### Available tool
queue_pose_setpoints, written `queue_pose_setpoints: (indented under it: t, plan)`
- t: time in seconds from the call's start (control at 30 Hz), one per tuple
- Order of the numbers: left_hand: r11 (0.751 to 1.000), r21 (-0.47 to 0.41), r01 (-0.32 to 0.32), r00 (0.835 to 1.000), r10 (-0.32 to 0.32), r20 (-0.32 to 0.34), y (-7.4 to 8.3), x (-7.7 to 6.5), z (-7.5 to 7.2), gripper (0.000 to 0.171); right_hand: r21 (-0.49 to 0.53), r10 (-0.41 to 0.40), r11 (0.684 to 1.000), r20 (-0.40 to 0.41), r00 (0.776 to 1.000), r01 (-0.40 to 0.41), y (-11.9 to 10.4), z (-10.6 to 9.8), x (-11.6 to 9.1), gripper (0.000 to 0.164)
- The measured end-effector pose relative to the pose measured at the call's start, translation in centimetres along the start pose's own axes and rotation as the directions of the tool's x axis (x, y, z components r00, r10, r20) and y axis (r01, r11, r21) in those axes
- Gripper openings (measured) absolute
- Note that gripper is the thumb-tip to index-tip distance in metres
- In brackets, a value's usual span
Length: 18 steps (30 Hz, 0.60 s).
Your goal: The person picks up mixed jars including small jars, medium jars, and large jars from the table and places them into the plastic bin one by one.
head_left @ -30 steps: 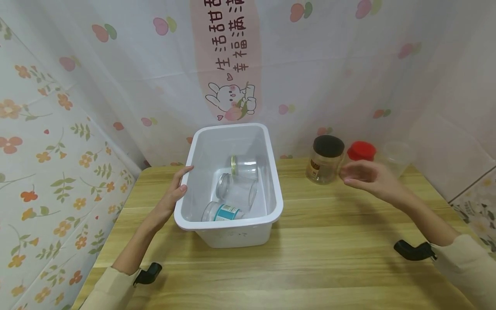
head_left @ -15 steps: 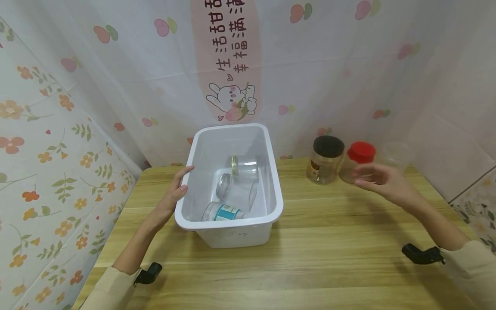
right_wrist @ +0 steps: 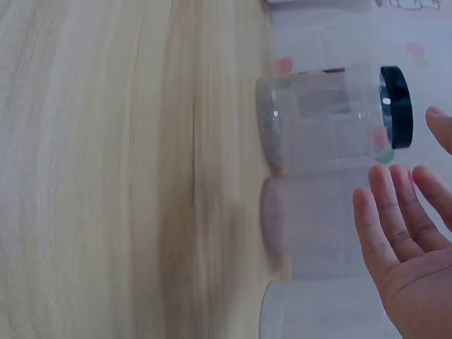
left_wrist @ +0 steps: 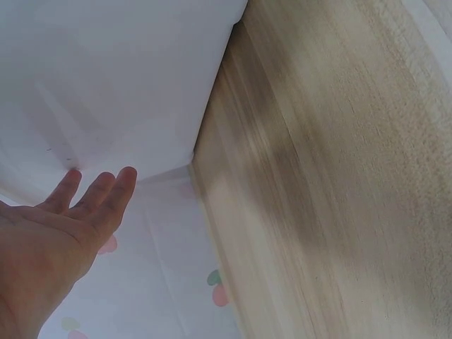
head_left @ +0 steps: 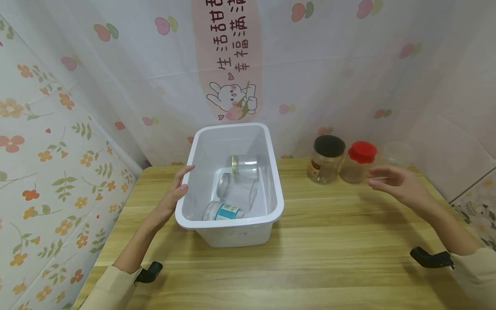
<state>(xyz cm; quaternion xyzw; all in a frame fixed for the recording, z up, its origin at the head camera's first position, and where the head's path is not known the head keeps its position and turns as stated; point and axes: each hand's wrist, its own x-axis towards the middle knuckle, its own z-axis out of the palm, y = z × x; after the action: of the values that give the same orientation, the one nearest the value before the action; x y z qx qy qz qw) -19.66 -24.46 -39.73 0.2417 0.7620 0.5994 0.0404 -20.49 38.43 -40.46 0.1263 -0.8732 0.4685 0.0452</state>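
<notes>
A white plastic basin [head_left: 276,185] holds several clear jars lying on their sides: a gold-lidded jar [head_left: 246,167], a silver-lidded jar [head_left: 241,193] and a blue-labelled jar [head_left: 226,212]. My left hand [head_left: 172,199] rests against the basin's left rim, its fingers [left_wrist: 116,191] extended along the outer wall in the left wrist view. Holding nothing, my right hand [head_left: 404,187] hovers in front of a red-lidded jar [head_left: 362,151] and a clear lidless-looking container [head_left: 397,153], partly covering both. Left of them stands a black-lidded jar [head_left: 327,147], also seen upright beside the right hand in its wrist view.
The wooden table [head_left: 329,258] runs back to a printed curtain [head_left: 310,77]. Another floral curtain [head_left: 50,172] borders the left side. The three standing jars form a row along the table's back right edge.
My right hand has moved rightward, from beside the black-lidded jar past the red-lidded jar toward the clear container. The left hand and the basin have stayed in place.
</notes>
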Motion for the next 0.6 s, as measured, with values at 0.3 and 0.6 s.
queue_pose_setpoints:
  t: [0.3, 0.6]
  plan:
    - [1.000, 0.010, -0.004, 1.000, 0.004, -0.004, -0.04, 0.02, 0.00, 0.055, 0.004, 0.014, 1.000, -0.020, 1.000, -0.014, 0.38, -0.19, -0.22, 0.037]
    - [1.000, 0.007, -0.011, 1.000, 0.011, 0.002, -0.17, -0.02, -0.05, 0.054, 0.045, 0.020, 0.999, -0.026, 0.999, -0.018, 0.78, -0.35, -0.37, 0.038]
